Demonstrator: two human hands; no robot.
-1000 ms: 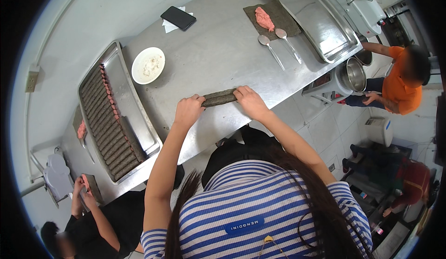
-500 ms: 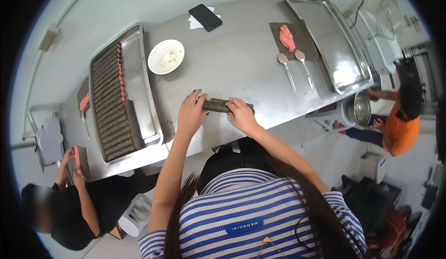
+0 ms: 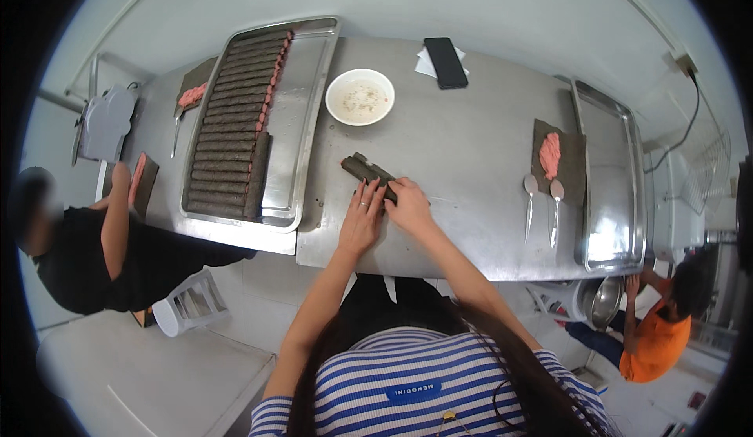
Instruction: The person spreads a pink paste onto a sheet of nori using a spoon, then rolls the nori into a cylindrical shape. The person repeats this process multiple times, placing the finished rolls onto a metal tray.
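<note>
A dark green seaweed roll point(image 3: 359, 167) lies slantwise on the steel table in front of me, a bit of pink filling showing at its far left end. My left hand point(image 3: 364, 217) has its fingers closed against the near side of the roll. Beside it, my right hand point(image 3: 409, 205) grips the roll's near right end, and its fingers cover that part. Left of my hands, a metal tray point(image 3: 287, 163) holds several finished seaweed rolls point(image 3: 227, 127) in a row, with one more point(image 3: 257, 178) laid across their ends.
A white bowl point(image 3: 360, 97) with cloudy liquid and a phone point(image 3: 445, 62) on paper stand farther back. To the right are pink paste point(image 3: 550, 155) on seaweed sheets, two spoons point(image 3: 529, 206) and another tray point(image 3: 616, 186). Co-workers are at left point(image 3: 82, 261) and right point(image 3: 655, 347).
The roll has turned from nearly level to slanting, its left end now farther away. My hands have drawn close together at its right end. The whole view has shifted.
</note>
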